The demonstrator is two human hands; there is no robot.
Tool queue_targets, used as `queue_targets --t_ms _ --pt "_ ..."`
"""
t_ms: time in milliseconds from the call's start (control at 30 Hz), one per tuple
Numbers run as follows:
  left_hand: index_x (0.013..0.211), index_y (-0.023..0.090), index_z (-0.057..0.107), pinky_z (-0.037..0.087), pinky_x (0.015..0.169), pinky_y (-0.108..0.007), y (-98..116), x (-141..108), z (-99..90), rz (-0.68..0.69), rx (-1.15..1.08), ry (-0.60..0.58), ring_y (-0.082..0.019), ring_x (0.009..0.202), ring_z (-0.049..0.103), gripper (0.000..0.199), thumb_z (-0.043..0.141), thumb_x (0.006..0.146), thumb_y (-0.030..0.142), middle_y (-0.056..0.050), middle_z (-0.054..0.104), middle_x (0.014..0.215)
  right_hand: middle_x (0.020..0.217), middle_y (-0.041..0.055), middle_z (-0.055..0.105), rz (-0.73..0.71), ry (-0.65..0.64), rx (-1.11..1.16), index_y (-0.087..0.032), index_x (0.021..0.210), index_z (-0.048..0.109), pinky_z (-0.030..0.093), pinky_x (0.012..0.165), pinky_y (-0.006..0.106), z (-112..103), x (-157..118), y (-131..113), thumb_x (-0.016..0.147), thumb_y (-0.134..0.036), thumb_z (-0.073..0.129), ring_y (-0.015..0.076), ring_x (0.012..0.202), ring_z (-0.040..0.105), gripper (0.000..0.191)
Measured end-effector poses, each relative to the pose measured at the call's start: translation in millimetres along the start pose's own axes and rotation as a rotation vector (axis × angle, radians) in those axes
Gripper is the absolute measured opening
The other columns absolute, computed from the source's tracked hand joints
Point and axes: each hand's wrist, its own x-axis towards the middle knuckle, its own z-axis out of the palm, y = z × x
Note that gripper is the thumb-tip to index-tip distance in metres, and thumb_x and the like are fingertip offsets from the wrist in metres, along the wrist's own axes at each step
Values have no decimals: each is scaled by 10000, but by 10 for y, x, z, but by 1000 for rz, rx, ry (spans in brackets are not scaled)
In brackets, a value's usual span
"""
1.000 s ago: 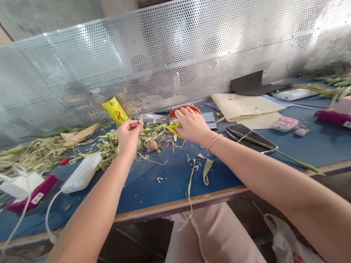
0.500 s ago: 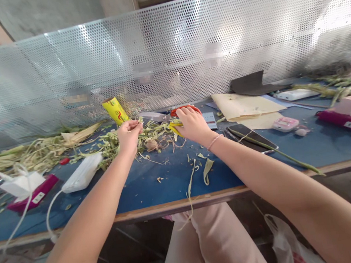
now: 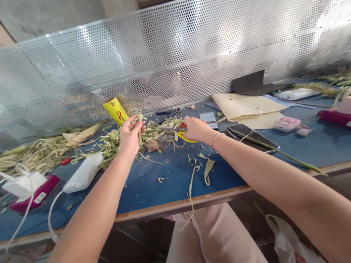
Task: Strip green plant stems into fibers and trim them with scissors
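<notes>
My left hand (image 3: 131, 137) is closed in a pinch on a small pale-green plant piece (image 3: 140, 118), held up above the pile of cut leaves; its exact kind is too small to tell. In my right hand (image 3: 197, 129) are scissors with red and yellow handles (image 3: 187, 137), their blades (image 3: 169, 128) pointing left towards the left hand, apart from the piece. Below and between the hands lie pale-green leaf scraps (image 3: 111, 142) and a brownish ball of twine (image 3: 152, 145). Behind the left hand stands a tilted yellow tube (image 3: 115, 110).
A perforated metal screen (image 3: 171, 53) closes off the back of the blue table (image 3: 169, 180). To the left are a white power bank (image 3: 83, 172), cables and a purple socket block (image 3: 36, 194). Rightward lie a phone (image 3: 252, 138), brown paper (image 3: 240, 105) and a pink case (image 3: 287, 123).
The scissors have swung lower and their blades have moved down, away from the left hand. My right hand has shifted slightly right and down; the left hand has turned, lifting the plant piece a little.
</notes>
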Motion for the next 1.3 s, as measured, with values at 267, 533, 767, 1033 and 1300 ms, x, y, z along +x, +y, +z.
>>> queue_targets --t_ms 267,533,767,1033,1300 --pt "944 199 591 468 572 -241 -33 46 -42 57 57 -23 -80 545 546 357 682 605 261 -10 636 717 820 79 582 -195 -121 137 -143 845 588 431 741 284 36 75 -36 692 -161 514 178 823 540 171" --pt "895 176 607 443 535 -219 -3 -33 17 21 9 -86 -65 495 520 301 660 599 175 -6 640 662 840 73 529 -317 135 297 -125 853 570 411 814 302 -113 -7 -251 754 -123 455 158 848 495 152" --pt "905 185 624 441 518 -227 37 -104 68 19 98 -188 -74 500 507 297 648 609 188 -12 639 668 1035 96 497 -374 201 494 -155 1069 482 445 815 330 -148 -77 -377 811 -193 427 137 856 532 267" --pt "884 171 635 427 550 -245 51 -182 113 -11 125 -351 -90 529 511 269 637 615 172 -16 629 654 1131 116 456 -458 257 459 -174 1179 420 407 924 378 -162 -121 -430 818 -197 415 178 1084 457 362" --pt "885 165 637 433 546 -241 47 -201 120 -11 160 -399 -90 531 521 282 663 609 212 -19 630 648 1158 98 495 -515 196 552 -184 1149 446 442 897 385 -183 -115 -430 829 -215 411 175 1113 452 323"
